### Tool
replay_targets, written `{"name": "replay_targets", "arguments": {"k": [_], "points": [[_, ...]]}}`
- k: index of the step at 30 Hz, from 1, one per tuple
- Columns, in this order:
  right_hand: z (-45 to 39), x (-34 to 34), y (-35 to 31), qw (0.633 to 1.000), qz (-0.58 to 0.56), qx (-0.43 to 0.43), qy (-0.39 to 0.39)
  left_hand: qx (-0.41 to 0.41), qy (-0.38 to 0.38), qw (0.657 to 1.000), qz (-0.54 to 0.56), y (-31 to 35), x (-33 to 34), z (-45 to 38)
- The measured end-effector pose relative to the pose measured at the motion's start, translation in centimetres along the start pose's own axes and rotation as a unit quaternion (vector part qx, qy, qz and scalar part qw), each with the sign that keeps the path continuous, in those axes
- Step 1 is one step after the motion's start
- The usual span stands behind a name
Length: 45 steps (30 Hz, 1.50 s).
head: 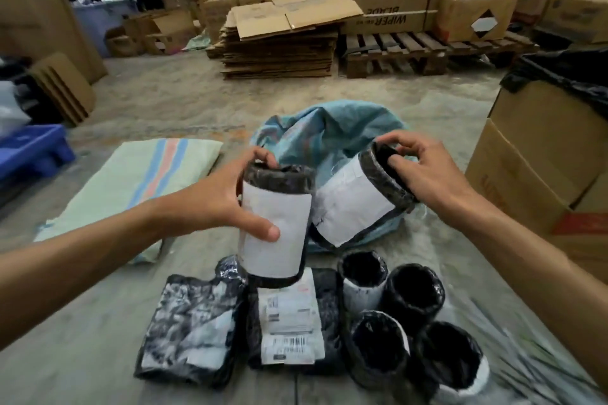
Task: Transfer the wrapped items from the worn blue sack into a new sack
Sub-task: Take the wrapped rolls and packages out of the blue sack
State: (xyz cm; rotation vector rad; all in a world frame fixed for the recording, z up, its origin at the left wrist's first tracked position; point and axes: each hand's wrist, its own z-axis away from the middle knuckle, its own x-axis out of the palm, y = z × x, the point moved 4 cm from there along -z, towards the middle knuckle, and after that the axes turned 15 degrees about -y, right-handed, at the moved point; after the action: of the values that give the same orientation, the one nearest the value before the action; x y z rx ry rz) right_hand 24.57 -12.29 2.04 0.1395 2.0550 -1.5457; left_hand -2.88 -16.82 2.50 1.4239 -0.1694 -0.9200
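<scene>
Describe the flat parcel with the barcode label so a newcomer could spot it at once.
Start at the worn blue sack on the floor, then look nearer, below the roll in the left hand. The flat parcel lies between a crinkled, label-less packet and upright rolls; only it shows a barcode label.

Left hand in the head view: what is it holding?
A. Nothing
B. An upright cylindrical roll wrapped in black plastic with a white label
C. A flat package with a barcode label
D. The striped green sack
B: the left hand grips an upright black-wrapped roll bearing a white label, thumb across the label; the barcoded flat package lies untouched on the floor below it.
</scene>
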Motion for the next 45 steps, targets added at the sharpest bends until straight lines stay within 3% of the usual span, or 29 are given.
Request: {"name": "replay_targets", "arguments": {"k": [8,15,19,22,27,31,35,39,45], "points": [[7.7,9.3,-1.4,0.969,0.135,0.016,-0.204,0.046,-0.030,0.986,-0.158,-5.1,7.1,8.5],[12.2,18.0,0.6,0.902,0.260,-0.006,-0.345,0.116,-0.126,0.918,-0.358,-12.0,12.9,11.5],[13.2,19.5,1.9,0.864,0.332,-0.022,-0.377,0.089,-0.094,0.934,-0.333,-15.7,14.2,11.5],[13.4,19.5,2.7,0.858,0.335,-0.004,-0.389,0.057,-0.088,0.945,-0.310,-16.9,14.2,11.3],[13.0,18.7,3.6,0.853,0.323,0.026,-0.409,0.008,-0.143,0.933,-0.330,-16.5,14.0,11.6],[12.8,18.2,3.2,0.829,0.345,0.042,-0.438,0.036,-0.118,0.931,-0.343,-13.9,13.6,11.9],[11.8,17.4,2.5,0.853,0.306,0.042,-0.420,0.047,-0.097,0.950,-0.292,-11.8,12.2,10.9],[9.7,16.4,2.8,0.901,0.208,0.031,-0.380,0.056,-0.069,0.948,-0.306,-10.1,10.5,8.3],[3.0,12.1,4.8,0.970,0.104,0.057,-0.213,0.041,0.039,0.952,-0.300,-8.0,5.5,1.1]]}}
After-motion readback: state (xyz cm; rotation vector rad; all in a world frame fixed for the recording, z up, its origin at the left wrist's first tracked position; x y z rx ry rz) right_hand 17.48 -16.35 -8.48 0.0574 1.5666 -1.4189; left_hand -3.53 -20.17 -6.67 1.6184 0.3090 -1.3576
